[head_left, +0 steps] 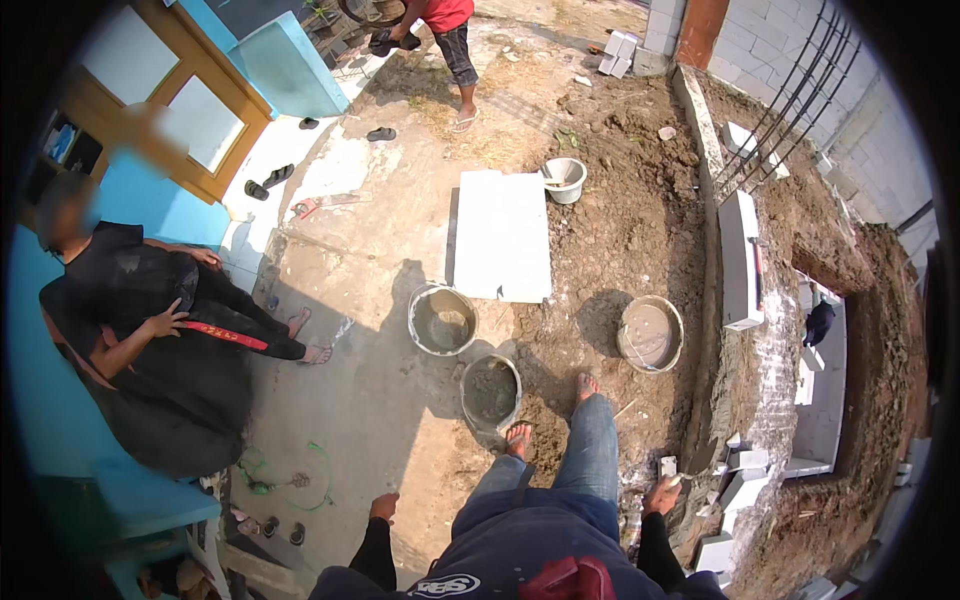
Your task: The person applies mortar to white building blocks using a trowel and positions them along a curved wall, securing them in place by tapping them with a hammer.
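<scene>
My left hand (384, 507) hangs beside my left thigh, with its fingers loosely apart and nothing visible in it. On the other side, my right hand (661, 495) is closed around the pale handle of a small trowel (667, 467), its blade partly visible beside the low mortared wall edge. Ahead of my feet stand two buckets of grey mortar, a nearer bucket (491, 390) and a farther bucket (442, 320). A third bucket (650, 335) with greyish-brown contents sits to the right, on the soil.
A white panel (502, 235) lies ahead, near a white bucket (566, 181). Right of me run a low wall (712, 330), pale blocks (741, 260), upright rebar (795, 95) and a deep pit (825, 390). One person (130, 270) sits left; another (455, 45) bends far ahead.
</scene>
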A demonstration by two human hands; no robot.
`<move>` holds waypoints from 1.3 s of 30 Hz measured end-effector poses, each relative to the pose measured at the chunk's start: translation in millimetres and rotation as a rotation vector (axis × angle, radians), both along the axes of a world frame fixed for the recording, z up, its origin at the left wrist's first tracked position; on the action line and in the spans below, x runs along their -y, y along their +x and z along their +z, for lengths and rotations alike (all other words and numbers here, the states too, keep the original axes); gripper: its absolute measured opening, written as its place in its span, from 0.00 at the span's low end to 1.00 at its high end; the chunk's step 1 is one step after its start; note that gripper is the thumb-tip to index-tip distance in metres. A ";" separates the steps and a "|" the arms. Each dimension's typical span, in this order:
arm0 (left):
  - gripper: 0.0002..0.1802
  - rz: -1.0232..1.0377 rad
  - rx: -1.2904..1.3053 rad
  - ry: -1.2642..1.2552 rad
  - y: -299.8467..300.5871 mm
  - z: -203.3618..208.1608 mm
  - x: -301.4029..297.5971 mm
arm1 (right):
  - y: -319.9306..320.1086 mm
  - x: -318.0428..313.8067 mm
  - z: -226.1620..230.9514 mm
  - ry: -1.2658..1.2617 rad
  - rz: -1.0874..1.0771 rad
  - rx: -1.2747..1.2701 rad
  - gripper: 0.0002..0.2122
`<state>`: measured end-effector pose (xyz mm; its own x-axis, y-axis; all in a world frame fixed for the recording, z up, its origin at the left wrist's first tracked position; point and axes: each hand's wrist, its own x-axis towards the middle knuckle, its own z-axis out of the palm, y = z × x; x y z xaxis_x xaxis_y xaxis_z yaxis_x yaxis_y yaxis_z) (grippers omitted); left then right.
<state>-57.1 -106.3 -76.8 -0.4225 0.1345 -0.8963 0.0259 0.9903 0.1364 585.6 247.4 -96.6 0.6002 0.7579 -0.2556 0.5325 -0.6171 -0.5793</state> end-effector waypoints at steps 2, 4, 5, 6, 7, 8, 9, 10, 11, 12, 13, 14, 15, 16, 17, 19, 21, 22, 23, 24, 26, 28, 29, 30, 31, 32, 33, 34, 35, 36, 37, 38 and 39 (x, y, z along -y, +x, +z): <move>0.31 0.421 0.224 -0.066 57.4 14.1 28.4 | -18.7 30.5 19.4 -0.165 0.130 0.144 0.35; 0.28 0.489 0.279 -0.129 113.7 23.1 12.1 | -11.4 33.8 47.3 -0.309 0.113 0.259 0.32; 0.29 0.575 0.356 -0.129 129.9 28.4 -12.3 | 3.9 31.3 47.7 -0.259 0.117 0.312 0.29; 0.30 0.619 0.351 -0.091 124.1 32.5 -7.6 | -12.5 25.5 47.4 -0.314 0.126 0.267 0.27; 0.31 0.660 0.358 -0.058 122.4 35.1 -1.3 | -21.4 23.5 48.9 -0.373 0.132 0.235 0.26; 0.31 0.669 0.305 0.018 124.1 32.4 -11.4 | -13.8 9.0 43.5 -0.289 0.170 0.221 0.24; 0.29 0.595 0.255 0.196 113.0 28.4 -10.8 | -6.9 -1.2 34.8 -0.207 0.208 0.207 0.23; 0.28 0.540 0.149 0.350 84.6 27.0 24.8 | -43.6 -8.6 27.8 -0.166 0.266 0.212 0.23; 0.29 0.657 0.186 0.355 92.4 24.3 8.5 | -33.9 -26.6 28.5 -0.128 0.285 0.238 0.25; 0.30 0.781 0.206 0.340 99.5 31.0 -3.0 | -37.6 -40.2 29.7 -0.093 0.271 0.250 0.27; 0.31 0.817 0.194 0.372 92.0 28.7 -3.4 | -43.6 -60.2 24.4 -0.009 0.276 0.227 0.27; 0.31 0.684 0.190 0.381 80.0 16.8 1.1 | -48.9 -86.2 19.8 0.092 0.283 0.197 0.27; 0.31 0.565 0.136 0.358 58.8 11.7 31.2 | -80.0 -86.6 18.9 0.086 0.334 0.056 0.26; 0.31 0.621 0.147 0.310 50.5 9.2 49.8 | -104.7 -91.1 25.5 0.074 0.376 -0.058 0.25; 0.31 0.670 0.169 0.267 45.9 6.3 60.1 | -120.6 -93.9 32.9 0.069 0.410 -0.163 0.25; 0.33 0.792 0.164 0.209 27.8 11.8 96.7 | -174.6 -66.5 50.3 0.246 0.503 -0.123 0.23; 0.35 0.921 0.152 0.223 17.1 13.6 116.3 | -207.9 -46.2 90.4 0.218 0.611 0.015 0.21; 0.37 0.984 0.154 0.236 19.0 11.4 116.9 | -199.1 -44.2 63.8 0.231 0.640 0.013 0.21; 0.37 1.006 0.156 0.310 32.8 1.9 87.7 | -175.8 -60.8 53.0 0.277 0.656 0.043 0.22; 0.37 1.055 0.092 0.348 36.4 7.7 92.0 | -188.0 -49.1 62.5 0.156 0.702 0.033 0.23; 0.35 1.068 0.048 0.357 48.9 19.0 87.4 | -189.1 -46.5 50.2 0.112 0.712 0.059 0.24; 0.32 1.131 0.071 0.429 68.8 26.2 105.0 | -199.2 -37.0 43.6 -0.004 0.664 -0.007 0.25; 0.30 1.138 0.083 0.419 84.9 34.1 119.1 | -200.3 -31.5 39.4 -0.002 0.646 0.003 0.26; 0.30 1.002 0.064 0.458 91.4 32.3 172.6 | -232.8 -27.9 33.7 0.012 0.646 -0.038 0.26; 0.30 0.978 0.095 0.401 103.8 26.6 183.9 | -242.4 -37.7 27.7 0.050 0.620 -0.030 0.27; 0.29 0.965 0.152 0.316 116.9 16.3 178.8 | -229.7 -63.3 17.2 0.054 0.565 -0.024 0.28; 0.29 0.941 0.222 0.247 126.6 0.5 158.7 | -203.9 -99.8 9.9 0.076 0.499 -0.007 0.29; 0.28 0.950 0.223 0.143 129.6 3.8 174.9 | -208.9 -94.2 4.6 0.072 0.501 -0.031 0.29; 0.27 0.957 0.219 0.058 132.0 5.0 186.7 | -210.0 -90.5 3.8 0.072 0.498 -0.046 0.30; 0.27 0.987 0.183 -0.043 132.9 16.9 217.3 | -227.2 -73.6 8.7 0.075 0.548 -0.077 0.30; 0.26 1.011 0.152 -0.133 133.7 28.3 244.2 | -244.5 -59.3 17.0 0.084 0.595 -0.103 0.30; 0.26 1.007 0.148 -0.184 129.0 25.3 248.7 | -236.7 -56.3 17.0 0.151 0.536 -0.120 0.31; 0.25 0.983 0.151 -0.206 118.9 13.6 240.0 | -211.6 -64.9 11.1 0.233 0.505 -0.108 0.31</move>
<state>61.7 -346.3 -63.2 -0.1427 -0.3748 -0.9161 -0.8164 0.5678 -0.1051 374.0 312.2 -85.5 0.1279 0.9880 -0.0869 0.6588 -0.1501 -0.7372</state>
